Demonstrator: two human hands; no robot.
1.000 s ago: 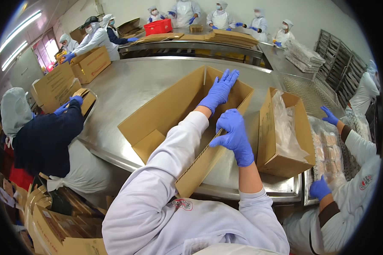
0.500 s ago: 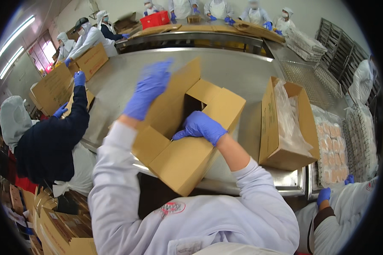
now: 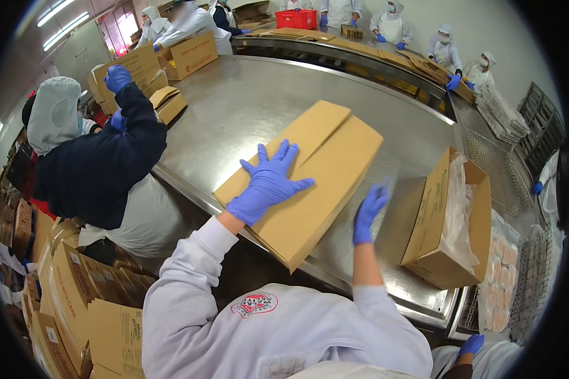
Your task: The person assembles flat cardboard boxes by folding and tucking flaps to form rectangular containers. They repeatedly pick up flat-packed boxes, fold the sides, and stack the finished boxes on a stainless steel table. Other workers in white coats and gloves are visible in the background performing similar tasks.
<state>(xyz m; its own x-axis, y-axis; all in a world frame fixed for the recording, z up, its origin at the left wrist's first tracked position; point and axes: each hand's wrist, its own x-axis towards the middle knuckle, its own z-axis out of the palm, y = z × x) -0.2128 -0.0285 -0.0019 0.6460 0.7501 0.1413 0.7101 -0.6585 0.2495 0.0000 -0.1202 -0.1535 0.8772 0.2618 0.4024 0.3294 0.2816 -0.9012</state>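
Observation:
A brown cardboard box [image 3: 325,183] lies on the steel table before me, its top flaps folded down and meeting along a seam. My left hand [image 3: 269,180], in a blue glove, presses flat on the closed top with its fingers spread. Off the box's right side, apart from it, my blue-gloved right hand [image 3: 370,211] hovers over the table. Blur at its fingertips hides whether it holds anything. Further right stands an open carton [image 3: 420,234] with a clear plastic liner [image 3: 458,215] hanging out of it.
The steel table [image 3: 246,95] reaches away to a counter with flattened cardboard. At my left a co-worker in a dark top [image 3: 101,170] stands by more boxes. Packed trays of pinkish round patties [image 3: 502,271] lie at the right. Stacked cartons [image 3: 69,297] fill the lower left.
The box's raised flaps have been folded down and its top is now closed. My left hand has come down onto it. My right hand has left the opening and moved right. The view has shifted.

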